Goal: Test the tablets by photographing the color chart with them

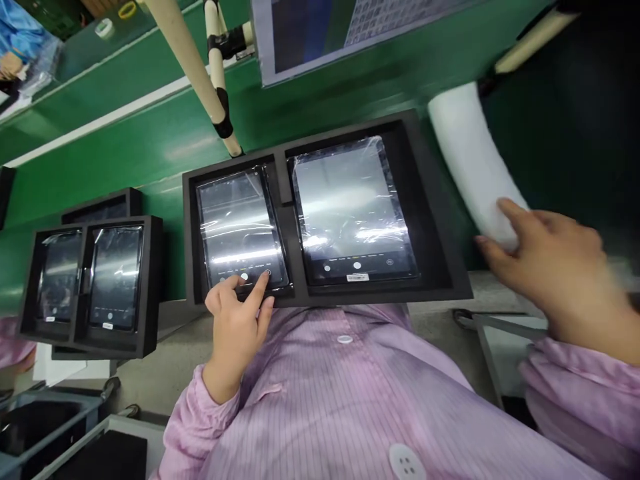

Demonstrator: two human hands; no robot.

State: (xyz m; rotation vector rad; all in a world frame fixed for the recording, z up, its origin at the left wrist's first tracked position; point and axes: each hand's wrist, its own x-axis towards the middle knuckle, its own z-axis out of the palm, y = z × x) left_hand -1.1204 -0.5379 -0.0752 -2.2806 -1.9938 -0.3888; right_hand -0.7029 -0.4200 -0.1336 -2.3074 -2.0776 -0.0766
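Note:
With its index finger stretched out, my left hand (pixel 239 323) touches the lower right corner of the left tablet (pixel 239 220). It holds nothing. A larger tablet (pixel 350 200) lies in the right compartment of the same black foam tray (pixel 440 267). Both screens are lit, show camera-style buttons along the bottom and have wrinkled clear film over them. On the right, my right hand (pixel 560 260) has its thumb and index finger around the near end of a long white strip (pixel 473 153). What the strip is made of I cannot make out.
Another black tray (pixel 151 287) with two tablets stands on the left, stacked over more trays. A cream pipe frame (pixel 193 63) and a board with a printed sheet (pixel 320 40) stand behind. Carts (pixel 120 433) are below the green table's edge. Another person's sleeve (pixel 23 30) shows far left.

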